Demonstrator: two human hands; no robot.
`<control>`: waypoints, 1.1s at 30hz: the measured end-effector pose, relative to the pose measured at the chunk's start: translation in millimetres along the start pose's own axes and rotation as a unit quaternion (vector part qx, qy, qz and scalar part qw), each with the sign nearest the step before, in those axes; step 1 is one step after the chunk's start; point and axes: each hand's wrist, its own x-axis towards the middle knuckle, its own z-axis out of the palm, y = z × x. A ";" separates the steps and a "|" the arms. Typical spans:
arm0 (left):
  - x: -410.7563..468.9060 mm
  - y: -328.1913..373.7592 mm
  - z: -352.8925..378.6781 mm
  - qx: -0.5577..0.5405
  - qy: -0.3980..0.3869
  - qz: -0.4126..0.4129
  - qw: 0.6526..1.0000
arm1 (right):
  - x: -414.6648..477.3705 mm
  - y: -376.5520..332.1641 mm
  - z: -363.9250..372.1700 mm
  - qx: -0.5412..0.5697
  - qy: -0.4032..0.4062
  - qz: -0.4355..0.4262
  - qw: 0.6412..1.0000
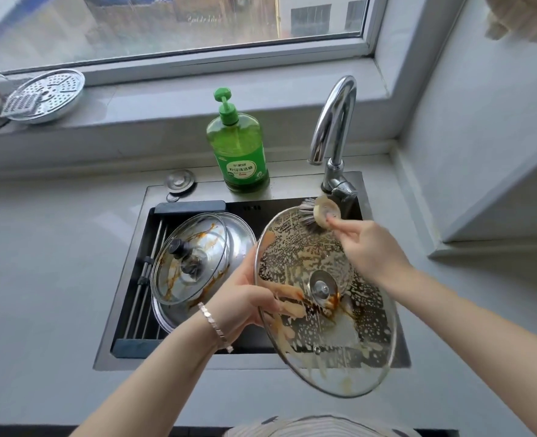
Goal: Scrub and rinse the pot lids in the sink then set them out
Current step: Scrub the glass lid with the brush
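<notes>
A large glass pot lid, soapy and streaked with brown sauce, is tilted over the right side of the sink with its underside facing me. My left hand grips its left rim, fingers behind the glass. My right hand holds a round wooden dish brush, whose bristles press on the lid's top edge. In the left part of the sink lies a second glass lid, sauce-stained, resting on a steel lid.
A green dish soap bottle stands behind the sink, next to the chrome faucet. A drain plug lies at the sink's back left. On the windowsill sits a perforated steamer plate. A roll-up rack spans the sink's left.
</notes>
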 end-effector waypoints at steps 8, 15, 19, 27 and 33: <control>-2.7 2.9 -4.7 -0.020 0.002 0.014 1.000 | 0.4 1.4 1.8 0.013 0.040 0.005 0.999; -5.0 -3.9 -8.4 -0.037 0.017 0.023 0.999 | -17.8 13.9 14.8 -0.004 -0.016 -0.035 0.999; -3.0 -3.0 -7.3 -0.026 0.026 0.030 0.999 | -9.8 26.7 7.6 -0.010 0.011 0.027 1.000; -3.8 -2.1 -11.1 -0.034 0.031 0.032 0.998 | -6.6 34.9 0.6 -0.034 0.042 0.050 0.997; -6.3 -4.3 -15.1 -0.039 0.037 0.035 0.998 | -18.2 38.6 6.6 -0.039 0.007 0.020 0.999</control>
